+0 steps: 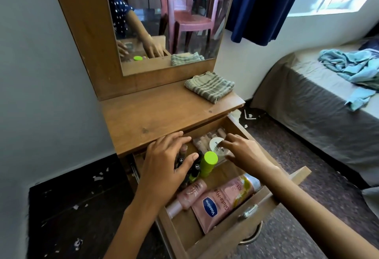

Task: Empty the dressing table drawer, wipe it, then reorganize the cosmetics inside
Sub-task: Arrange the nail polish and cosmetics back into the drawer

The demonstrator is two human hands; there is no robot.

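Note:
The wooden drawer (264, 199) of the dressing table stands pulled out, full of cosmetics. At its front lie a pink Vaseline tube (223, 199) and a smaller pink bottle (188, 195). A lime-green capped bottle (208, 163) stands in the middle. Several pale tubes (203, 141) lie at the back. My left hand (164, 164) grips a bunch of dark lipsticks (183, 158) at the drawer's left. My right hand (244, 152) touches a round white jar (216, 146) with its fingertips.
A folded checked cloth (209, 86) lies on the table top (155, 113) at the right. A mirror (164, 18) rises behind it. A bed (320, 98) with a light blue cloth stands to the right, and the floor lies between.

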